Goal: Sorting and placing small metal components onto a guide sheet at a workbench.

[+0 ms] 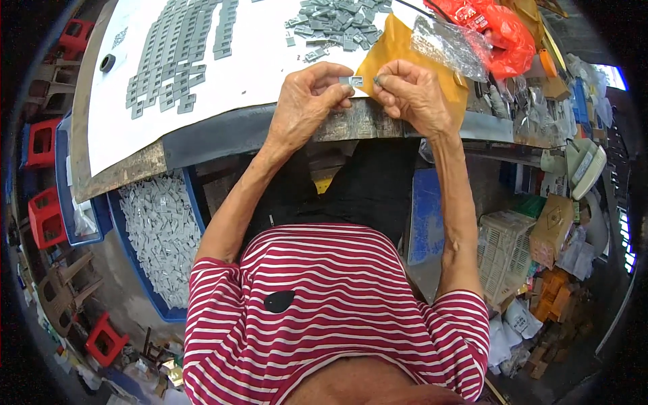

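Over the table's near edge, my left hand (305, 102) pinches a small grey plastic part (356, 81) with a pale rectangular recess at its end. Close by on the right, my right hand (420, 99) has thumb and forefinger closed on a tiny dark grey piece (376, 79), too small to name. The two held pieces are a short gap apart. Beyond my hands lies a loose pile of grey plastic parts (341, 25) on the white sheet (253, 74). Similar parts stand in long rows (172, 50) at the left.
An orange-yellow paper envelope (391, 47) lies under my right hand, beside clear plastic and a red bag (513, 40). A dark tape roll (107, 63) sits far left. Below the table, a blue bin (145, 293) holds many light grey parts. Red stools (47, 216) stand left; boxes (552, 229) right.
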The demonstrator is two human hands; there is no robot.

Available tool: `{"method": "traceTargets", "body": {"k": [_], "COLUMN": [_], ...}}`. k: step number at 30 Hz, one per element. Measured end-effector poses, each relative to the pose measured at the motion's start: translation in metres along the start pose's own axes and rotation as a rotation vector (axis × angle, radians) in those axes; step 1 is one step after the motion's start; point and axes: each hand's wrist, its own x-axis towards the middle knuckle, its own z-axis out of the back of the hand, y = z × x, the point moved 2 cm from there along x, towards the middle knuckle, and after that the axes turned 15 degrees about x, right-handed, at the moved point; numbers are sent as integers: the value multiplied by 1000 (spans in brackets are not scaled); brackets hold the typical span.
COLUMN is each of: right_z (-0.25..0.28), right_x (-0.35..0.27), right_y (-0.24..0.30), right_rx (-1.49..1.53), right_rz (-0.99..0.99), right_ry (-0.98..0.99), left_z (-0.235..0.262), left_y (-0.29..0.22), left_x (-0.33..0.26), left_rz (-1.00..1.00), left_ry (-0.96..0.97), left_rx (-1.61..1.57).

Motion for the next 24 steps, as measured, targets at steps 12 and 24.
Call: {"method": "traceTargets", "body": {"k": [12, 24], "right_z": [-5, -9], "right_x": [-4, -13], "right_y": [-12, -26], "right_rx": [-13, -181], "right_rz": [105, 226], "right_ry": [35, -26], "left_z": [-3, -8], "left_y": [3, 3], "left_x": [0, -4], "left_rz": [-45, -47], "left_ry": [-87, -38], "left_rx": [97, -10]}}
